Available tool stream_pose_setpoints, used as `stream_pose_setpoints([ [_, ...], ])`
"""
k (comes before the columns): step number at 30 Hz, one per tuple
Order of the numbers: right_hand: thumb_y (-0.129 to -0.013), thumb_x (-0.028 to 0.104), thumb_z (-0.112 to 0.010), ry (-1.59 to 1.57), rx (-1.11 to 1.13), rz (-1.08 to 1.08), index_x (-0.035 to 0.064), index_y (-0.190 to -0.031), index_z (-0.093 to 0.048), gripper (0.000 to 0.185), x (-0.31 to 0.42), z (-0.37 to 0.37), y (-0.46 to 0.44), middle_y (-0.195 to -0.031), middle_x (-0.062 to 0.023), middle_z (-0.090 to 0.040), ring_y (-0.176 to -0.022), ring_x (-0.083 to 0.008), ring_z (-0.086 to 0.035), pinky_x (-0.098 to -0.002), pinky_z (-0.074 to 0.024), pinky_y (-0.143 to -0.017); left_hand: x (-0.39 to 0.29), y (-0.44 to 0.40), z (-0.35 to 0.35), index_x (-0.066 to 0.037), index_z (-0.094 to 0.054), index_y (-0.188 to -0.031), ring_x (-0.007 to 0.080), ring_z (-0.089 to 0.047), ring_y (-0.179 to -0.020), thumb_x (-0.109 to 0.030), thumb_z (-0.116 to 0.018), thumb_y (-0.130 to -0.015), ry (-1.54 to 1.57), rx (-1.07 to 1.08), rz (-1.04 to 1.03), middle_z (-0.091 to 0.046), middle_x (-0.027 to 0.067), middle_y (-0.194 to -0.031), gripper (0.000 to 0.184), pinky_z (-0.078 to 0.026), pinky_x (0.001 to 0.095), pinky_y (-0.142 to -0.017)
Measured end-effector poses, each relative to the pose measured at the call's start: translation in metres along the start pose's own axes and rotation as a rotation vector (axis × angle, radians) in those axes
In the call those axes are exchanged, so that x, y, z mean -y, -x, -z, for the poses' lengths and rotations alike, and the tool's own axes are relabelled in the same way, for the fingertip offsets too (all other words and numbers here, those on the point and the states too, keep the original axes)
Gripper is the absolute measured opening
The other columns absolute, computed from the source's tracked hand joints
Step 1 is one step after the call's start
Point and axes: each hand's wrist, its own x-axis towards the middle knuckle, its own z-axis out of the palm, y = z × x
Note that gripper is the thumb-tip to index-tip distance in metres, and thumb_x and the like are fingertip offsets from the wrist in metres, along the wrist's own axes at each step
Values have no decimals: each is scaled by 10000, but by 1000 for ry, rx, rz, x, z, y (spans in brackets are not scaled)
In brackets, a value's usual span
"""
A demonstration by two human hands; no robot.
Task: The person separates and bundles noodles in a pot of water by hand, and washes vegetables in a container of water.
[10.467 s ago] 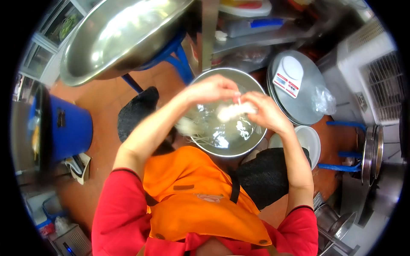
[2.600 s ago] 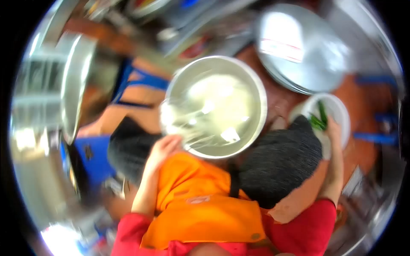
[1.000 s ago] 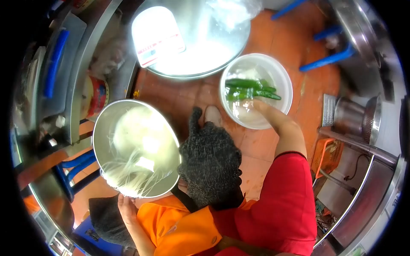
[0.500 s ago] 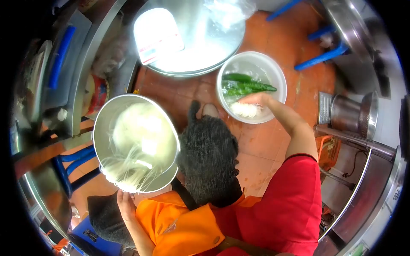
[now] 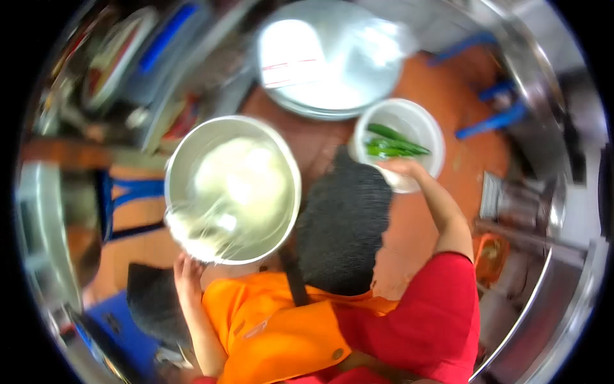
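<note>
A large metal pot [image 5: 289,137] is tilted toward me on my left side. A mass of pale thin noodles [image 5: 240,173] lies in it, with loose strands running over the near rim. My left hand [image 5: 187,275] is closed against that rim from outside, its fingertips just below the noodles. To the right, a white bucket [image 5: 437,144] holds water and long green vegetables [image 5: 393,144]. My right hand [image 5: 400,168] reaches into its near side, fingers pointing left beside the greens. Motion blur and the dark apron hide what those fingers hold, if anything.
A wide round metal lid or tray [image 5: 345,96] beyond the bucket carries a white board-like item [image 5: 291,54] and clear plastic [image 5: 384,45]. Blue stool legs [image 5: 492,121] stand at right. A blue chair [image 5: 134,189] is behind the pot. An orange basket [image 5: 491,259] sits at right.
My view has swung left, so everything sits further right. My right hand has drawn toward the bucket's near rim, and the white noodle bundle under it no longer shows clearly. The left hand stays at the pot.
</note>
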Motion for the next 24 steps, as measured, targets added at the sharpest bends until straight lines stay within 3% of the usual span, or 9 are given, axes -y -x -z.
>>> stream_pose_setpoints([
  [2, -936, 546, -400, 219, -141, 212, 5, -1248, -546, 641, -30, -9, -21, -1232, -153, -579, -1104, -235, -536, -367, -365, -995, -3, -1, -1, -125, -482, -1261, 212, -547, -1067, -303, -579, -918, 24, -176, 38, -580, 79, -1188, 398, -436, 380, -880],
  [4, -937, 507, -411, 252, -167, 245, 2, -1242, -548, 606, -34, -6, -29, -1221, -158, -585, -1095, -237, -544, -365, -373, -988, 30, -33, 30, -107, -499, -1255, 262, -475, -1161, -416, -570, -907, 229, -303, 88, -540, 81, -1242, 470, -375, 437, -961],
  [7, -938, 449, -426, 202, -192, 201, -2, -1233, -551, 553, -34, 6, -22, -1205, -165, -593, -1081, -241, -555, -361, -384, -977, 63, -61, 23, -124, -521, -1251, 266, -532, -1102, -483, -497, -924, 496, -335, 222, -578, 75, -1220, 486, -405, 477, -958],
  [10, -940, 391, -442, 182, -221, 202, -7, -1225, -554, 502, -34, 15, -6, -1188, -172, -602, -1067, -244, -566, -358, -395, -965, 90, -72, 13, -128, -546, -1234, 250, -563, -1099, -549, -417, -930, 574, -97, 364, -589, 78, -1235, 535, -443, 457, -937],
  [17, -944, 254, -479, 283, -363, 382, -18, -1205, -562, 386, -12, 59, 47, -1150, -190, -622, -1034, -253, -592, -349, -420, -939, 108, -78, -17, -127, -548, -1243, 277, -565, -1076, -699, -353, -865, 868, 104, 333, -608, 73, -1196, 713, -455, 498, -902],
  [19, -907, 124, -526, 544, -659, 297, -20, -1149, -585, 288, 37, 82, 64, -1068, -172, -652, -958, -228, -612, -317, -459, -865, 119, -90, -13, -105, -544, -1243, 273, -563, -1083, -691, -378, -862, 926, 91, 294, -609, 81, -1194, 719, -449, 477, -923],
  [20, -886, 94, -553, 430, -727, 447, -20, -1103, -599, 250, 93, 68, 87, -1007, -147, -656, -923, -190, -606, -302, -465, -836, 121, -96, -11, -91, -539, -1244, 270, -562, -1086, -684, -389, -862, 949, 74, 272, -609, 86, -1194, 721, -446, 464, -933],
  [21, -898, 101, -549, 373, -651, 667, -23, -1075, -596, 222, 133, 71, 94, -959, -135, -650, -906, -179, -597, -304, -463, -832, 121, -101, -10, -78, -535, -1245, 267, -562, -1089, -677, -399, -862, 970, 58, 252, -608, 91, -1194, 724, -444, 451, -943],
  [24, -944, 147, -527, 317, -557, 817, -21, -1108, -586, 242, 280, 8, 129, -1010, -81, -630, -947, -157, -577, -286, -452, -854, 97, -99, -12, -5, -501, -1254, 265, -560, -1102, -670, -422, -856, 1066, 80, 178, -597, 129, -1205, 779, -429, 422, -975],
])
